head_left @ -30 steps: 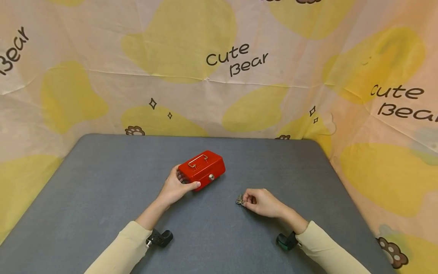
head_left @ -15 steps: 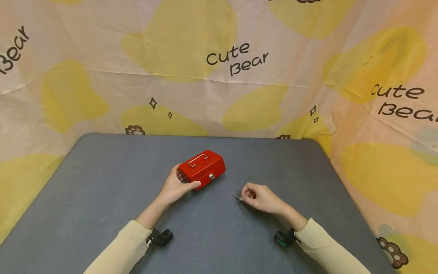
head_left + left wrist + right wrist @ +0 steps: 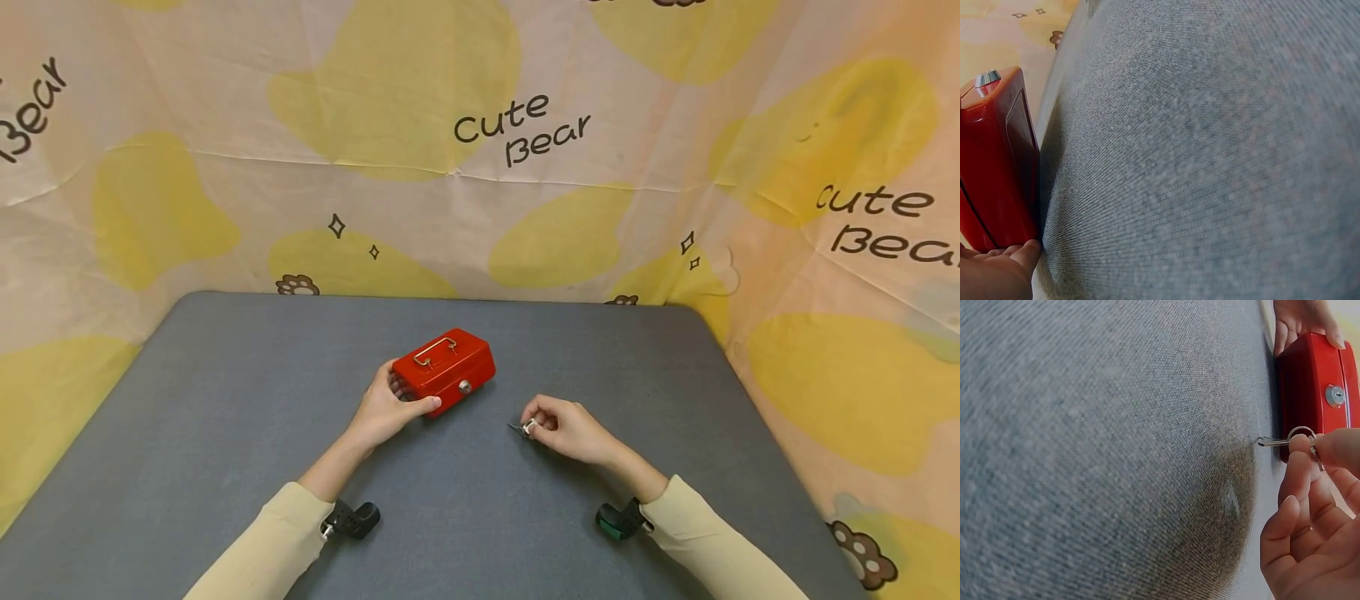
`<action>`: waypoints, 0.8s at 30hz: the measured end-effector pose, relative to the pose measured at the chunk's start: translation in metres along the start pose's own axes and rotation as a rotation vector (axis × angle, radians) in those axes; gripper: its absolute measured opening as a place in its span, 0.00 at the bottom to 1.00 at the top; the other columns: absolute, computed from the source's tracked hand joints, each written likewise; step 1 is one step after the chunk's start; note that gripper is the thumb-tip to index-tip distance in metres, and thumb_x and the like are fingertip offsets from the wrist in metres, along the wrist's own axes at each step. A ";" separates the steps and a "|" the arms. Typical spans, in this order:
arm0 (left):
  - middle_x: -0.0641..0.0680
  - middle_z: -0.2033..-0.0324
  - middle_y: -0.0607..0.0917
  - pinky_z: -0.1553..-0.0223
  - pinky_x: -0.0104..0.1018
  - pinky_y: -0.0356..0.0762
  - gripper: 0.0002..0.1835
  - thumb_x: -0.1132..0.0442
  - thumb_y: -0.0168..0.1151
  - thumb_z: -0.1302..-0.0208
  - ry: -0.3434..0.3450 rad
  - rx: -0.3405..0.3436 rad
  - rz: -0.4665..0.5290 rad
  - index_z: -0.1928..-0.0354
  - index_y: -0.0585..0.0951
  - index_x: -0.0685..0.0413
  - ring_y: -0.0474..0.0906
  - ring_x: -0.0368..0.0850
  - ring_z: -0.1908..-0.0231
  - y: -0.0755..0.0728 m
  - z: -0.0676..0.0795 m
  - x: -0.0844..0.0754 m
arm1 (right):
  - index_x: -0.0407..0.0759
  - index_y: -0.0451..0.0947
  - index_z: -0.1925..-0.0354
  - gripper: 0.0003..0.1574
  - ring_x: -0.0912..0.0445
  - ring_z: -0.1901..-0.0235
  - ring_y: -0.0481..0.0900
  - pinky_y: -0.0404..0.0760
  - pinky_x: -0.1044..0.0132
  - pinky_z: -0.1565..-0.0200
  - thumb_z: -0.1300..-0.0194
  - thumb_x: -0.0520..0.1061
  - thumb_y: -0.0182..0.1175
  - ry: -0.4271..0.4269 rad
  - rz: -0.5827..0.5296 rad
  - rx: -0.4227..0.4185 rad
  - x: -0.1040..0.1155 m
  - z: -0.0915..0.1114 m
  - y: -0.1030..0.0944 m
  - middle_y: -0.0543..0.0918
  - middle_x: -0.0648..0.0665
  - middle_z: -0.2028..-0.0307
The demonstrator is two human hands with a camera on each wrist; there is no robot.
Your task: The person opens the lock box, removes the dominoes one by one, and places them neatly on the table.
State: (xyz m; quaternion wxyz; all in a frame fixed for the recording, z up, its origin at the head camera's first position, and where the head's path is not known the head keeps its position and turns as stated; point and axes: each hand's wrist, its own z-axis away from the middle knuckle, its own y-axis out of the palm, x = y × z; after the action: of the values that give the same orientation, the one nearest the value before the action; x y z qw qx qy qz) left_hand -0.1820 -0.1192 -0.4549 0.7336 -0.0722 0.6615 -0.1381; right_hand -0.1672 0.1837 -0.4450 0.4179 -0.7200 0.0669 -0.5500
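Observation:
A small red cash box (image 3: 444, 371) with a wire carry handle on its lid and a round silver lock (image 3: 465, 387) on its front sits on the table, lid closed. My left hand (image 3: 384, 412) grips its left end, thumb on the front and fingers behind the end; in the left wrist view the fingertips reach its lower edge. Between thumb and fingers, my right hand (image 3: 564, 429) pinches keys on a ring (image 3: 1301, 432). One key points away from the fingertips, over the tabletop. The keys are apart from the lock, to its lower right in the head view.
A grey cloth-covered table (image 3: 247, 400) with rounded far corners lies under both hands. Behind it and at the sides hangs a yellow and cream curtain (image 3: 420, 100) printed with "cute Bear". A black wrist device (image 3: 352, 520) is strapped on each wrist.
My right hand has lifted the keys slightly and moved them a little left, turning them in its fingers. The left hand and the cash box have stayed put.

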 end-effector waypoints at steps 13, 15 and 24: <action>0.60 0.44 0.71 0.44 0.47 0.70 0.50 0.55 0.73 0.54 -0.008 -0.006 -0.001 0.34 0.53 0.60 0.71 0.54 0.45 0.001 0.000 -0.001 | 0.45 0.81 0.67 0.06 0.64 0.78 0.72 0.71 0.74 0.76 0.39 0.36 0.58 0.040 -0.028 -0.006 0.002 -0.004 0.002 0.82 0.49 0.74; 0.61 0.44 0.71 0.44 0.48 0.70 0.49 0.56 0.73 0.54 -0.003 -0.007 0.013 0.35 0.53 0.60 0.71 0.54 0.45 0.001 0.000 -0.001 | 0.47 0.81 0.66 0.07 0.64 0.78 0.72 0.71 0.74 0.76 0.39 0.37 0.57 0.039 -0.022 -0.009 0.001 -0.004 0.001 0.82 0.52 0.75; 0.58 0.44 0.71 0.45 0.45 0.71 0.49 0.57 0.73 0.55 -0.010 -0.008 0.037 0.35 0.54 0.58 0.72 0.52 0.46 0.002 -0.001 -0.001 | 0.44 0.82 0.60 0.09 0.59 0.68 0.82 0.79 0.71 0.66 0.38 0.37 0.56 0.031 -0.077 -0.005 -0.002 -0.005 -0.001 0.85 0.50 0.67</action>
State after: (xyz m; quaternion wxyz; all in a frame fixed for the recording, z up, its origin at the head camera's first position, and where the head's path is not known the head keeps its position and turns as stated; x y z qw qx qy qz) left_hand -0.1831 -0.1170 -0.4551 0.7389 -0.0639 0.6596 -0.1215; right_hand -0.1725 0.1823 -0.4456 0.3933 -0.7145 0.0470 -0.5767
